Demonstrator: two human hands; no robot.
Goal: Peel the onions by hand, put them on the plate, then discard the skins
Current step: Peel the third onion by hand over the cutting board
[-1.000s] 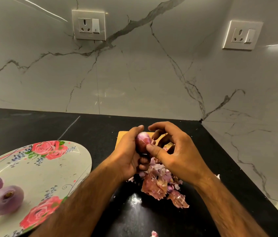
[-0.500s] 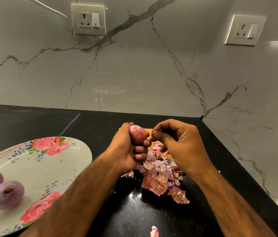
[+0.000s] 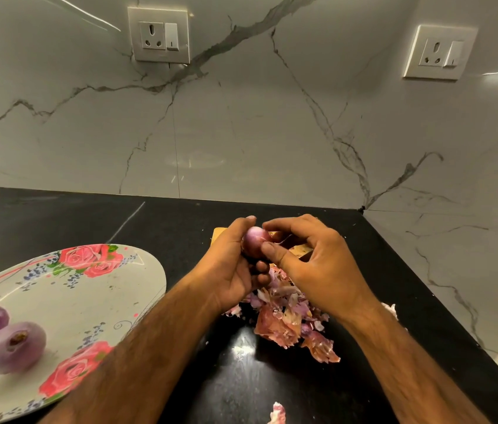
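Moved since half a second ago: right hand [image 3: 318,264], uncurled from a tight knot into a looser arch, thumb now laid on the front of the small pinkish-purple onion [image 3: 255,240], fingertips back on its top. Onion turned a little in the grip; plate and its contents unshifted. Reads as a fresh purchase for the next strip of skin, not the end of peeling.

Far left, on the oval white floral-printed plate [image 3: 94,295]: two peeled purple onions [image 3: 13,347], close together near the left edge. Plate resting on the black glossy worktop [image 3: 58,215], right rim partly hidden under the left forearm.

Centre: left hand [image 3: 226,264] wrapped round the held onion from the left and below, fingers curled beneath it, lifted clear of the worktop. Hard to tell how much papery skin remains on it.

Just right of that: right hand half open, pinching at the onion between thumb and fingertips, a thin thread of skin seemingly stretched toward the fingers.

Below both hands: heap of pink and tan onion skins [image 3: 287,325] on the worktop, corner of a pale wooden board [image 3: 220,232] showing behind the left hand, one stray scrap of skin [image 3: 276,413] near the bottom edge.

Judged state: two onions done, third in hand and unfinished, skins not yet discarded.
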